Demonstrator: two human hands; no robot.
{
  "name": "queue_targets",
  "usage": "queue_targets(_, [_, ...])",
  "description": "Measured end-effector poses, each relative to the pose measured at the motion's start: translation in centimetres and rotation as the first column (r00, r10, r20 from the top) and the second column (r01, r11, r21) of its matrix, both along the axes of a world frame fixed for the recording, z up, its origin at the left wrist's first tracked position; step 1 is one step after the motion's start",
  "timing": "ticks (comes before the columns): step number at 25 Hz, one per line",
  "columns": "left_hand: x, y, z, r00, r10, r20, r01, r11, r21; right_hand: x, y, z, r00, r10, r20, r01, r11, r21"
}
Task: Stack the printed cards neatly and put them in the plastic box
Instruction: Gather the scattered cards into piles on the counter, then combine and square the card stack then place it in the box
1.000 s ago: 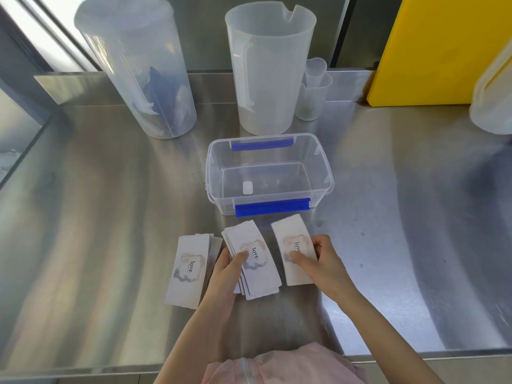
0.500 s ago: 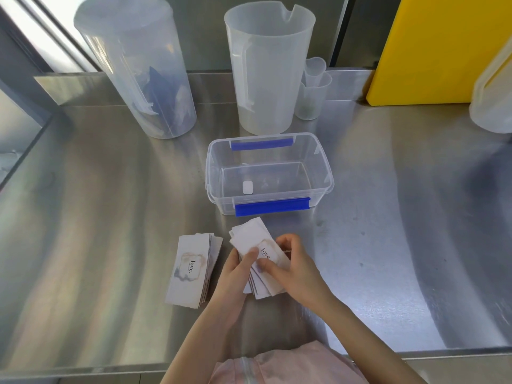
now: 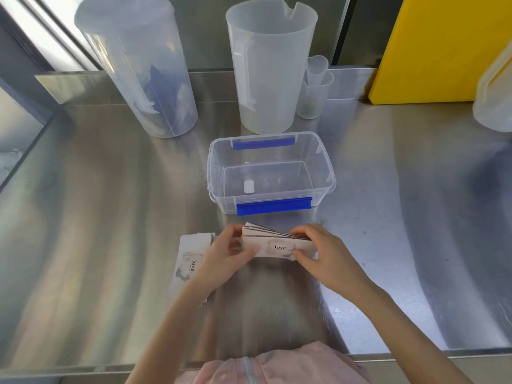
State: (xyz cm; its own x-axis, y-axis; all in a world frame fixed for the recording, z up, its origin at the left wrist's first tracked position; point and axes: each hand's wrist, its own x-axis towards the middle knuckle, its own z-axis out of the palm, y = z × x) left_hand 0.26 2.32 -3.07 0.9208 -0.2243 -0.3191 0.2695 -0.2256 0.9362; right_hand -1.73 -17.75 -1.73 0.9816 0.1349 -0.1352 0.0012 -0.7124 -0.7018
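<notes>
A stack of white printed cards (image 3: 277, 243) with "love." on the front is held on its long edge just above the steel counter, between both hands. My left hand (image 3: 224, 259) grips its left end and my right hand (image 3: 324, 256) grips its right end. The upper edges of the cards fan apart slightly. A second pile of the same cards (image 3: 189, 266) lies flat on the counter to the left, partly under my left wrist. The clear plastic box (image 3: 219, 187) with blue clips stands open a short way behind the held stack; only a small white tag lies inside.
Behind the box stand a tall clear lidded jug (image 3: 138, 67), an open measuring jug (image 3: 270, 70) and small nested cups (image 3: 315, 87). A yellow board (image 3: 432, 48) leans at the back right beside a white container (image 3: 496, 92). The counter's front edge (image 3: 415, 356) runs near my body.
My right hand slid the right-hand cards onto the middle pile. Both hands then lifted the merged stack and turned it up onto its long edge. The left pile stayed put.
</notes>
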Motion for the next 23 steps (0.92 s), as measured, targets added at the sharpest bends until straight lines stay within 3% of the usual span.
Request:
queue_targets(2, [-0.6, -1.0, -1.2, 0.997, -0.058, 0.042, 0.046, 0.969, 0.242, -0.1, 0.2, -1.0, 0.998, 0.04, 0.041, -0.036, 0.994, -0.101])
queue_targets(4, [-1.4, -1.8, -2.5, 0.994, -0.074, 0.08, 0.034, 0.908, 0.418, -0.9, 0.7, -2.6, 0.999, 0.046, -0.019, -0.049, 0.989, -0.14])
queue_targets(11, [-2.2, -2.2, -5.0, 0.995, -0.047, 0.086, 0.0, 0.875, 0.485, -2.0, -0.1, -5.0, 0.989, -0.098, -0.11, 0.095, 0.995, -0.035])
queue_targets(17, [-2.0, -2.5, -5.0, 0.959, -0.002, 0.285, -0.145, 0.857, 0.495, -1.5, -0.1, -4.8, 0.99, -0.141, 0.013, 0.142, 0.99, -0.028])
queue_targets(21, [-2.5, -3.0, -6.0, 0.962, -0.174, 0.211, -0.018, 0.73, 0.683, -2.3, 0.2, -5.8, 0.996, -0.085, 0.026, 0.087, 0.989, -0.12])
queue_targets(23, [-2.6, -3.3, -6.2, 0.967, -0.174, 0.186, -0.009, 0.706, 0.709, -2.7, 0.4, -6.2, 0.995, -0.092, 0.026, 0.095, 0.988, -0.121])
